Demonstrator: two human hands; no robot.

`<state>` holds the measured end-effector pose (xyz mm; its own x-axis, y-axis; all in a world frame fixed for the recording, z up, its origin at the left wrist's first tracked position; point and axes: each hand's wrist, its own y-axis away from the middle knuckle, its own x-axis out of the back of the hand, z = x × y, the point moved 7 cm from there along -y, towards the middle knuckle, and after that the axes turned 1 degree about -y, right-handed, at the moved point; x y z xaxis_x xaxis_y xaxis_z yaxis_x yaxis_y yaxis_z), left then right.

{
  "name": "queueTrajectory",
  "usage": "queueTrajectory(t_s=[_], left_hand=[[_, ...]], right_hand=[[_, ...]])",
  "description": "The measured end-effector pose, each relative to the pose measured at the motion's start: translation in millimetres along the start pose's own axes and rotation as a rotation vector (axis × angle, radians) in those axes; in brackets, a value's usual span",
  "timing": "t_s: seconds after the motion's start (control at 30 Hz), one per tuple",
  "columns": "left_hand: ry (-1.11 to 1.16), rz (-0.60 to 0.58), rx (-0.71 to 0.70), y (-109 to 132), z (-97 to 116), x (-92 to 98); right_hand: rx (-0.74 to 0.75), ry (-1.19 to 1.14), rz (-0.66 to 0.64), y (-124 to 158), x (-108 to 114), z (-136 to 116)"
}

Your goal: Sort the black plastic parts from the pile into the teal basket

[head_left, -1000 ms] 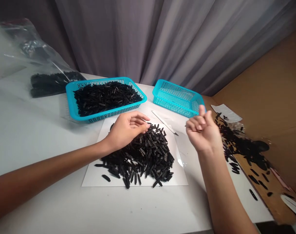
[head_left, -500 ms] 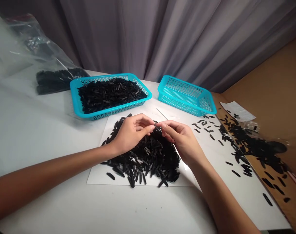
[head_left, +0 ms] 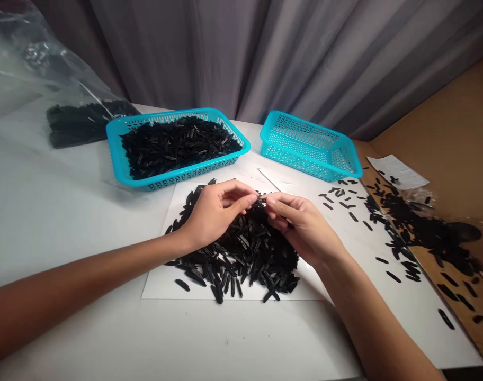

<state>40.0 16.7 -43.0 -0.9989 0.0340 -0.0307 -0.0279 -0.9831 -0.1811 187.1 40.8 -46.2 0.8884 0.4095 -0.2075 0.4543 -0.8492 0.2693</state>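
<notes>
Between the fingertips of both hands is a small black elongated piece (head_left: 261, 200), above the near pile. My left hand (head_left: 221, 211) pinches its left end with thumb and forefinger. My right hand (head_left: 301, 219) is closed on its right end, the other fingers curled under. Below them a heap of similar black slotted pieces (head_left: 245, 254) spreads over a white sheet (head_left: 158, 286). Parts of the heap are hidden behind my hands and wrists.
Behind the heap stands a blue basket (head_left: 178, 177) full of black pieces. Another blue basket (head_left: 311, 169) is at its right. A clear bag (head_left: 74, 124) of black pieces lies at back left. Loose black pieces (head_left: 428, 235) scatter over the right table edge and brown board, near a white paper (head_left: 398, 172).
My two hands have moved slightly apart, and the black piece between their fingertips shows more clearly. The whole view has shifted a little.
</notes>
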Motion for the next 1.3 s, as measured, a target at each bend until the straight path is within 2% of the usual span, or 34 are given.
queueTrajectory(t_s=[0.3, 0.53, 0.63, 0.7, 0.77, 0.83, 0.93, 1.0, 1.07, 1.17, 1.23, 1.3], left_hand=[[-0.05, -0.019, -0.007, -1.2, 2.2, -0.7], [-0.075, -0.04, -0.022, -1.2, 2.6, -1.6], [-0.132, -0.019, -0.019, -1.4, 2.9, -0.9], [-0.227, -0.006, -0.039, -0.7, 5.1, -1.7], [-0.34, -0.011, -0.087, 1.2, 9.2, -4.4], [-0.475, -0.045, -0.169, 5.1, 14.4, -10.1], [-0.721, -0.154, -0.326, 15.1, 18.6, -23.6], [-0.871, -0.253, -0.373, 21.4, 14.0, -32.1], [-0.956, -0.327, -0.356, 24.8, 6.7, -35.9], [-1.002, -0.384, -0.317, 25.6, -0.1, -37.0], [-1.015, -0.401, -0.304, 24.8, -1.7, -37.2], [-1.023, -0.399, -0.302, 23.6, -1.6, -37.3]], right_hand=[[0.002, 0.013, -0.078, 2.4, -8.8, 0.6], [0.01, 0.008, -0.059, 0.3, -7.6, 3.5], [0.031, 0.01, 0.012, -1.7, -0.1, 0.6], [0.077, 0.022, 0.081, -5.3, 3.3, -10.8], [0.147, 0.053, 0.105, -14.1, -2.7, -31.4], [0.238, 0.103, 0.068, -30.4, -21.0, -58.8], [0.398, 0.254, -0.004, -66.0, -61.6, -101.5], [0.457, 0.371, 0.034, -92.0, -83.7, -120.3], [0.394, 0.377, 0.033, -114.7, -99.8, -122.8], [0.339, 0.315, -0.007, -123.9, -108.5, -113.0], [0.279, 0.248, -0.033, -115.0, -101.1, -98.5], [0.213, 0.192, -0.039, -99.1, -84.7, -82.2]])
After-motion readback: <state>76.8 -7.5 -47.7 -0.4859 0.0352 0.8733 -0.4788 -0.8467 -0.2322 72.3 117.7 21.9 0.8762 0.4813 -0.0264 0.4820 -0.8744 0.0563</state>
